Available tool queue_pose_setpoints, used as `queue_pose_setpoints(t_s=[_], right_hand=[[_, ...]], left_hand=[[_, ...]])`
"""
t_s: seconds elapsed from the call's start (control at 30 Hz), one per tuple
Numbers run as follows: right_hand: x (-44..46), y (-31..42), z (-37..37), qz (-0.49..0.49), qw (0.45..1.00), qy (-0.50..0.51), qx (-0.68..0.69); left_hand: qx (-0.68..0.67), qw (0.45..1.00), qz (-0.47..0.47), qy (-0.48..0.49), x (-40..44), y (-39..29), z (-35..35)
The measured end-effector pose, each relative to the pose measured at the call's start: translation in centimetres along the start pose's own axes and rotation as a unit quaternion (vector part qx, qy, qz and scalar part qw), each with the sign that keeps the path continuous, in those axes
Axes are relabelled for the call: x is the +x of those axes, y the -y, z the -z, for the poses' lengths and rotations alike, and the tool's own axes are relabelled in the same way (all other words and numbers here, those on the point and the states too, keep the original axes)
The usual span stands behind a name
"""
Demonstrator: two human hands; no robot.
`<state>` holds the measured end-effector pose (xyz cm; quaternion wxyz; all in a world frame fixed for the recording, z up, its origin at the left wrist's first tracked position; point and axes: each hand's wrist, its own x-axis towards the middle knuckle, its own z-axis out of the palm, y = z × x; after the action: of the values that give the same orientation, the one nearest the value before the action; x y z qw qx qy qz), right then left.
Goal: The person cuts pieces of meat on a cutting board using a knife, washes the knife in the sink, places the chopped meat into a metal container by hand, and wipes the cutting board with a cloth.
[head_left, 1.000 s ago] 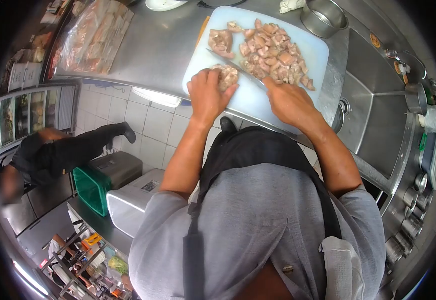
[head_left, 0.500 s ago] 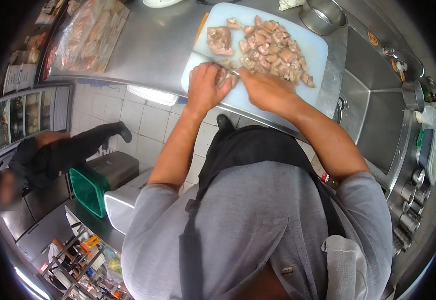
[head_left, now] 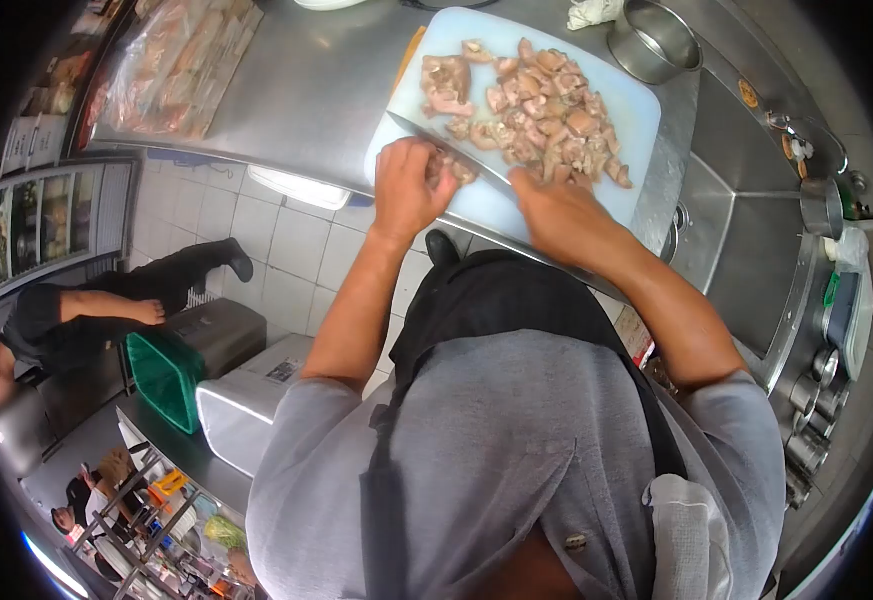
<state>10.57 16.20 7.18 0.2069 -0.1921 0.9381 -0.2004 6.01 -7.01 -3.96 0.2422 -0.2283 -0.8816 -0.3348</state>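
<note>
My left hand (head_left: 413,190) is closed on a piece of meat (head_left: 462,170) near the front left of the white cutting board (head_left: 497,212). In my right hand (head_left: 572,220) is the handle of a knife (head_left: 457,143); its blade points to the left and lies beside the held meat, between it and the cut pieces. A heap of chopped meat (head_left: 557,110) covers the board's right half. One larger piece of meat (head_left: 447,82) rests uncut at the back left, with a small piece near it.
Behind the board stands a metal pot (head_left: 654,40) beside a crumpled cloth (head_left: 594,12). A sink (head_left: 747,240) is at the right. Plastic-wrapped packages (head_left: 172,75) lie on the counter's left. A person (head_left: 47,325) stands at the far left near a green bin (head_left: 165,380).
My right hand moved left with the knife, then back right. Small cut pieces now lie behind the blade, and the held meat looks smaller. The person at left has shifted an arm.
</note>
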Motion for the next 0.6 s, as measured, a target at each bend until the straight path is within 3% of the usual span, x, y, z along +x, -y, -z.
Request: queue_pose_setpoints(t_s=[0.1,0.2,0.4,0.5,0.53,0.6], right_hand=[[4.3,1.0,0.0,-0.012,0.999,0.022,0.034],[6.5,0.9,0.3,0.036,0.998,-0.012,0.043],[0.9,2.0,4.1,0.011,1.000,0.020,0.010],[1.2,1.1,-0.1,-0.010,0.998,0.068,0.007],[2.5,1.0,-1.5,0.025,0.999,0.010,0.024],[5.1,0.8,-1.7,0.043,0.998,0.008,0.043]], left_hand=[[0.005,1.000,0.016,0.005,-0.8,0.2,-0.4],[-0.008,1.000,0.014,0.016,-0.2,0.0,-0.1],[0.012,0.999,0.022,-0.043,-0.5,-0.3,1.3],[0.004,0.999,0.035,-0.039,-2.1,0.9,-0.4],[0.006,0.998,0.053,-0.028,-2.2,0.8,-0.5],[0.002,0.998,0.062,-0.014,-2.2,0.7,-0.3]])
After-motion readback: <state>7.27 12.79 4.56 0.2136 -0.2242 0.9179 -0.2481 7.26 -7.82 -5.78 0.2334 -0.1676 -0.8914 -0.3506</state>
